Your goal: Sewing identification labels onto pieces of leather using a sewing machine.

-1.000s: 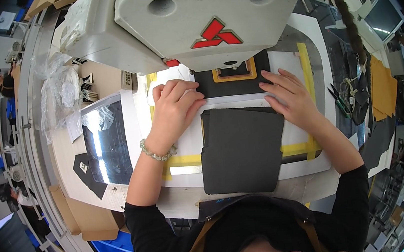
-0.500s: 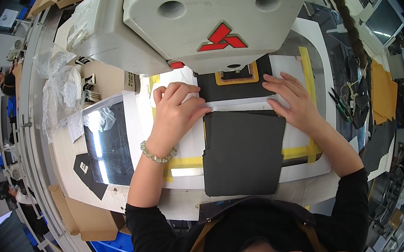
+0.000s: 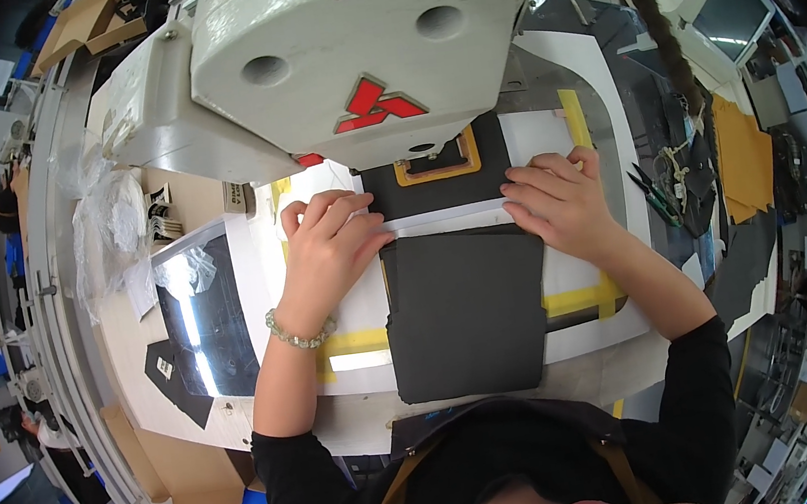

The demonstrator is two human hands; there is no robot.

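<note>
A black sheet (image 3: pixel 437 194) lies beneath the sewing machine head (image 3: pixel 354 56), under a yellow-rimmed clamp frame (image 3: pixel 478 149). My left hand (image 3: pixel 327 246) rests at its left edge, fingertips touching it, thumb lower and apart from the fingers. At the right edge my right hand (image 3: pixel 562 204) touches the sheet with bent, parted fingers, its thumb near the stack below. Between the hands runs a white strip (image 3: pixel 444 216). Toward me lies a stack of black sheets (image 3: pixel 469 314), slightly fanned at the top. The needle area is hidden behind the machine head.
Yellow tape (image 3: pixel 571 301) crosses the white work surface. To the left are a clear plastic bag (image 3: pixel 109 233), an open cardboard box (image 3: pixel 181 451) and a black offcut (image 3: pixel 178 380). On the right lie dark-handled snips (image 3: pixel 654 196), yellow-orange sheets (image 3: pixel 745 160) and a monitor (image 3: pixel 735 15).
The whole view has shifted, so the machine and sheets appear further left. My hands keep their places at the sheet's edges; the right fingers are more bent.
</note>
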